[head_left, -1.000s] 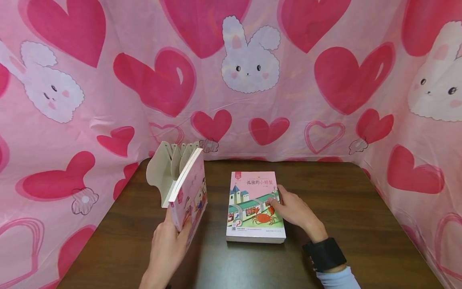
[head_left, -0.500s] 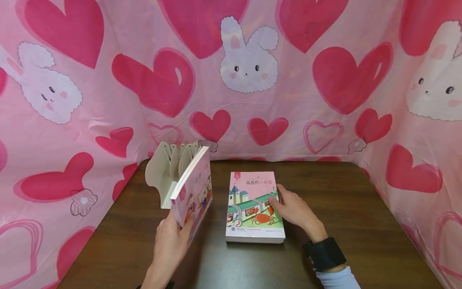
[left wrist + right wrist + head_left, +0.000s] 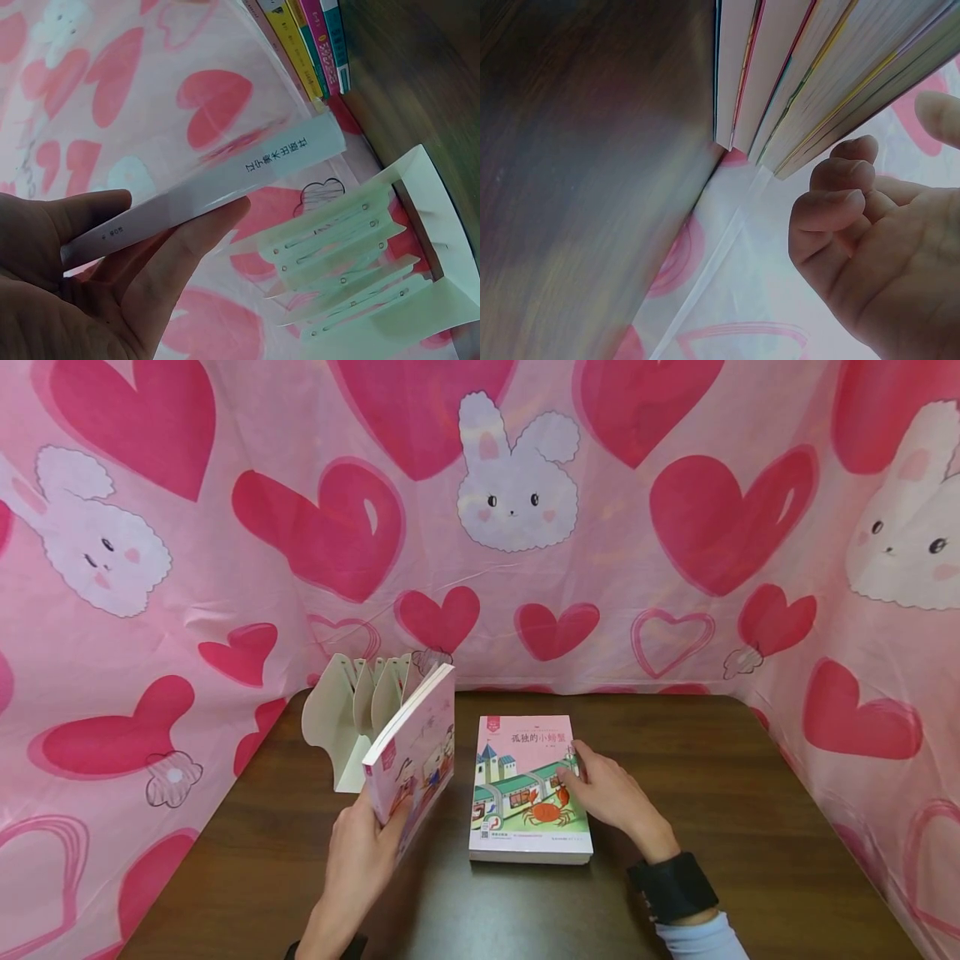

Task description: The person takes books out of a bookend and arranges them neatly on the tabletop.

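Observation:
My left hand [image 3: 360,843] grips a pink picture book [image 3: 416,747], holding it upright and slanted over the table. Its spine [image 3: 225,184] lies between thumb and fingers in the left wrist view. Behind that book stands a cream-white book organizer [image 3: 337,718] with several thin dividers, partly hidden by the book. A stack of books lies flat in the middle, its top one a pink book with a red crab [image 3: 532,785]. At the stack's right side is my right hand [image 3: 611,789], thumb over the cover's edge. In the right wrist view its fingers [image 3: 829,210] are loosely curled beside the page edges.
The dark wooden table [image 3: 697,760] carries everything. A pink cloth [image 3: 615,543] with hearts and rabbits hangs along the back and both sides. Coloured spines of the stacked books [image 3: 296,45] show in the left wrist view.
My left hand has carried the pink picture book a little to the right, and its cover now faces me more. The right hand and the stack have stayed put.

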Demonstrator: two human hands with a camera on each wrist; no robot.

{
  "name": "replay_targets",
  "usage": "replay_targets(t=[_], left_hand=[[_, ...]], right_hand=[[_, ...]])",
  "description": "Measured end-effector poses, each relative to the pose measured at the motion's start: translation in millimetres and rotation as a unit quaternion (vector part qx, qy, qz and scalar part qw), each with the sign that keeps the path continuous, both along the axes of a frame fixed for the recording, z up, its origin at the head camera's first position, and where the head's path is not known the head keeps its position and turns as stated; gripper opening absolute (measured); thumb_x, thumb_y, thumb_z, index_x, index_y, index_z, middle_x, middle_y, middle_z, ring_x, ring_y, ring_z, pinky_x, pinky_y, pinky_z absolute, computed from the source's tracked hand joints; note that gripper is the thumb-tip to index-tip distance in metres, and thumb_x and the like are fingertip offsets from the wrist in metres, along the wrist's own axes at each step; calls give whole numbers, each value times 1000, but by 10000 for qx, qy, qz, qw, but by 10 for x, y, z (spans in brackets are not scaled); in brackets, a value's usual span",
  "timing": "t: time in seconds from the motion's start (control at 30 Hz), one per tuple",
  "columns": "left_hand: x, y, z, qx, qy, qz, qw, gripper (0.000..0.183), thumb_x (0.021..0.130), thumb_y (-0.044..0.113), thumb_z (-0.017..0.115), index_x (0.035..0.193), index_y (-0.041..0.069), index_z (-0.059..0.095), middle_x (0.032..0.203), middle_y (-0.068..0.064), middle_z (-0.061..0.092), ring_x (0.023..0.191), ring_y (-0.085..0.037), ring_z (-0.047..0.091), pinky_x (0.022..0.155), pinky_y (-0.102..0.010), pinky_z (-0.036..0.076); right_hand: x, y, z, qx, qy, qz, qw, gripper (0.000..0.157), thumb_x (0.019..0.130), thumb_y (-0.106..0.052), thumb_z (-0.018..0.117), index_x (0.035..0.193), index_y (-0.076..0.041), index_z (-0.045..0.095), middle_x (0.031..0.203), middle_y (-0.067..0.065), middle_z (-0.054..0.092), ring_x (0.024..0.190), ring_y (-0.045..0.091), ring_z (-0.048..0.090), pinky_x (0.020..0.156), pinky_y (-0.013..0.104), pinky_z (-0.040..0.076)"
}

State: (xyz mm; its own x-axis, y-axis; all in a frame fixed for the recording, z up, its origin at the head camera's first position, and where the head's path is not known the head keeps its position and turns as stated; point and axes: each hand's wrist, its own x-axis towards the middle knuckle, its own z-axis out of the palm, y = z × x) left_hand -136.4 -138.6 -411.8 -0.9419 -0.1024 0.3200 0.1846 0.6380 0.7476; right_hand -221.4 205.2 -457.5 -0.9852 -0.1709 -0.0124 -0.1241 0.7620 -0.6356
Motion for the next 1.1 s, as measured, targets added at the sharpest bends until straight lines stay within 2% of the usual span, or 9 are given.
replay_targets(t=[0.17,0.47,0.6,0.83,1.1], left_hand=[[-13,10,7,39,70,-44,10000,41,96,11,77,135,4,64,121,-22,73,105,-43,73,88,-65,55],[-57,30,-2,-45,174,53,9998,38,96,12,78,131,4,67,117,-20,75,104,-41,74,87,-63,56],[-82,39,4,115,92,14,9999,42,95,13,79,134,6,66,120,-18,75,105,-40,74,88,-63,56],[-110,63,24,341,-74,-37,9994,44,95,13,79,135,7,62,123,-17,74,105,-38,74,89,-64,56],[-138,63,24,492,2,-112,9987,41,95,14,80,132,6,64,120,-17,75,103,-36,74,88,-61,56]], right_hand=[[-2,-26,10,-33,-52,-6,10000,71,103,-34,66,157,4,40,85,8,54,77,22,54,58,36,40],[12,-86,18,-82,48,-22,10000,69,102,-32,69,156,1,43,77,6,52,66,21,50,54,32,36],[12,-124,18,-96,126,-5,9999,66,101,-31,69,156,-2,46,76,4,51,64,20,48,55,32,35],[19,-154,20,-284,226,45,9993,60,102,-29,70,154,-6,50,81,5,51,73,20,50,61,35,40],[27,-231,46,-698,581,435,9949,47,102,-22,70,145,-6,58,88,1,58,79,19,56,66,34,49]])
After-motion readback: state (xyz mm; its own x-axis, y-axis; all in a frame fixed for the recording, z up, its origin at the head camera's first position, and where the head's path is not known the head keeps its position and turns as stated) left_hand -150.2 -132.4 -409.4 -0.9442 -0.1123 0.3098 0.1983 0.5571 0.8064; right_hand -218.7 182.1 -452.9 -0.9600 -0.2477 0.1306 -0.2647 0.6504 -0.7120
